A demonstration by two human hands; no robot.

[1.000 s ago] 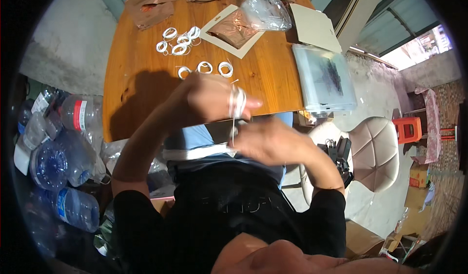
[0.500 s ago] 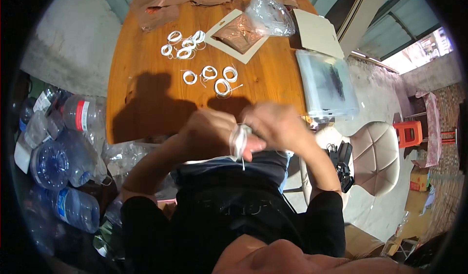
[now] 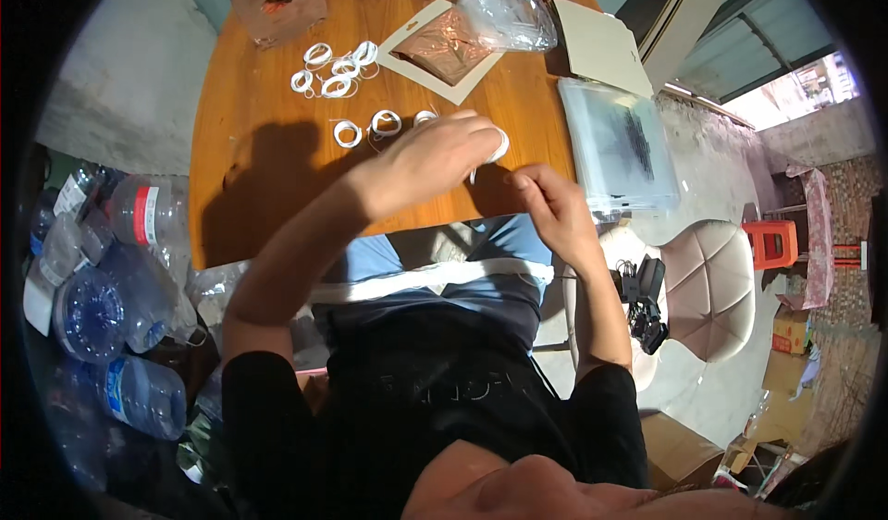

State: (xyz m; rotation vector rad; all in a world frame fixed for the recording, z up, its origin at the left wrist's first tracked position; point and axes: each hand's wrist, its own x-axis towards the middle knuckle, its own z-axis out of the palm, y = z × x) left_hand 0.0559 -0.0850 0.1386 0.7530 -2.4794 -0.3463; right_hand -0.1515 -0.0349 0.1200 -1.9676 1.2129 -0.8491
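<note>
My left hand [image 3: 439, 154] reaches over the front part of the table, its fingers closed on a coil of white cord [image 3: 500, 146]. A short tail of cord hangs below those fingers. My right hand [image 3: 561, 213] is apart from the coil, by the table's front edge, fingers loosely curled and slightly parted with nothing visible in them. Beside the left hand lie more coils of white cord [image 3: 348, 133], one partly covered by that hand. Farther back sits a cluster of similar white coils [image 3: 340, 86].
On the wooden table [image 3: 268, 94] are a tan card frame with copper-coloured film [image 3: 444, 53], a crumpled clear bag [image 3: 507, 11] and clear plastic sleeves [image 3: 615, 150]. A white band [image 3: 435, 278] crosses my lap. Plastic bottles [image 3: 139, 312] crowd the left; a padded chair [image 3: 708, 293] stands right.
My left hand has moved forward over the table with a coil that was between both hands near my lap. The right hand has separated from it and moved right.
</note>
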